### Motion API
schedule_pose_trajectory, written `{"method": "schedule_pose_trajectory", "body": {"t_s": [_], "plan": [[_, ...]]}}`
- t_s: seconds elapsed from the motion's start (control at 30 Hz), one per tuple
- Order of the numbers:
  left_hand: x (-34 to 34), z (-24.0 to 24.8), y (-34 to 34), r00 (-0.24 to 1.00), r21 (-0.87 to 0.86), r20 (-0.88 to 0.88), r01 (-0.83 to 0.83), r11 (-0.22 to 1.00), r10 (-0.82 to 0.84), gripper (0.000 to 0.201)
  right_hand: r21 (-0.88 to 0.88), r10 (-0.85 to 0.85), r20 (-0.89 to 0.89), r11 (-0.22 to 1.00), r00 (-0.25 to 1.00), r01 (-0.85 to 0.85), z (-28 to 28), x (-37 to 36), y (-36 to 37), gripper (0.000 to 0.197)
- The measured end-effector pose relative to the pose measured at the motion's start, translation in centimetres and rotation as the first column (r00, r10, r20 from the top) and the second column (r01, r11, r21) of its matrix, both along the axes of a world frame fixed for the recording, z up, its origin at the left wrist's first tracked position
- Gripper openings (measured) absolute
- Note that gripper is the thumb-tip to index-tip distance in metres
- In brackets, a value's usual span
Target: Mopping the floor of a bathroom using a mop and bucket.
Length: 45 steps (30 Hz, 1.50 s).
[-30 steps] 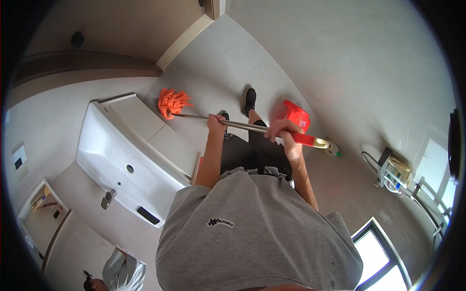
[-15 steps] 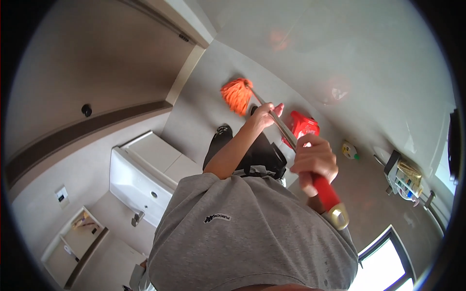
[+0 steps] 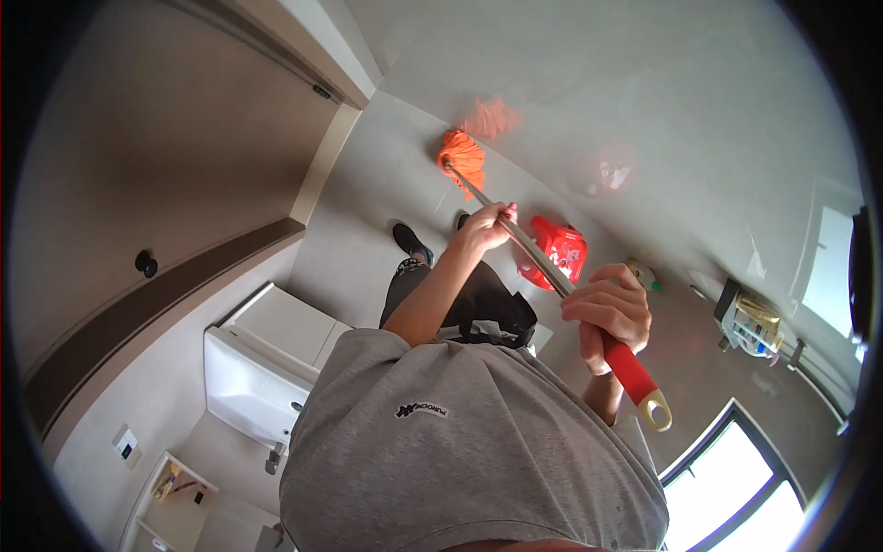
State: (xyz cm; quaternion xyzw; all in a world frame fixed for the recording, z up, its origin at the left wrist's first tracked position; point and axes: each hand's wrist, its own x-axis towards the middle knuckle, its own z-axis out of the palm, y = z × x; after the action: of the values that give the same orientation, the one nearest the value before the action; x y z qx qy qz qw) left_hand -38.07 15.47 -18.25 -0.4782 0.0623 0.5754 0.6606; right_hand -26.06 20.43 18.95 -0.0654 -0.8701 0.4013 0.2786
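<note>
A mop with an orange string head [image 3: 462, 158] rests on the grey floor close to the wall. Its metal pole [image 3: 538, 260] slants from there up toward me and ends in a red grip [image 3: 630, 370] with a pale hanging loop. My left hand [image 3: 488, 226] is closed round the middle of the pole. Higher up, just at the start of the red grip, my right hand [image 3: 611, 313] wraps the handle. Behind the pole, between my hands, stands a red bucket [image 3: 557, 250] on the floor.
A white sink [image 3: 253, 386] over a cabinet [image 3: 283, 324] stands at my left, near a brown door [image 3: 156, 156]. By the right wall are a pale bottle with a green cap [image 3: 642, 274] and a wall rack of toiletries [image 3: 750, 322]. My black shoe [image 3: 411, 241] is near the mop.
The mop head has moved right, nearer the wall, and its strings now trail to the other side of the pole. My view has shifted slightly; both hands keep their hold.
</note>
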Motion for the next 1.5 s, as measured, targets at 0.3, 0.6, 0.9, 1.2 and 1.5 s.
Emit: {"method": "schedule_pose_trajectory", "body": {"t_s": [0.3,0.6,0.9,1.2,1.5], "plan": [[-11.8,-3.6,-21.9,0.875,-0.056,-0.252,-0.441,0.896,0.414,0.006,-0.024,0.466,0.129,0.884,0.875,-0.467,-4.4,-16.6,-11.8,0.021],[-11.2,-7.6,-40.0,0.352,-0.151,-0.303,-0.935,0.321,0.885,0.005,-0.44,0.926,0.206,0.377,0.317,-0.815,-9.1,-29.0,-22.2,0.023],[-12.0,-9.4,-40.7,0.361,-0.479,-0.34,-0.861,0.17,0.868,0.025,-0.609,0.964,0.115,0.259,0.239,-0.75,-14.9,-30.7,-18.3,0.017],[-24.7,-6.6,-16.9,0.643,-0.331,-0.393,-0.766,0.552,0.657,0.014,-0.362,0.822,0.131,0.561,0.555,-0.745,-8.8,-33.4,2.9,0.012],[-29.9,-2.1,4.0,0.861,0.016,-0.219,-0.467,0.884,0.459,0.007,-0.071,0.577,-0.023,0.814,0.817,-0.577,-3.7,-30.1,10.1,0.02]]}}
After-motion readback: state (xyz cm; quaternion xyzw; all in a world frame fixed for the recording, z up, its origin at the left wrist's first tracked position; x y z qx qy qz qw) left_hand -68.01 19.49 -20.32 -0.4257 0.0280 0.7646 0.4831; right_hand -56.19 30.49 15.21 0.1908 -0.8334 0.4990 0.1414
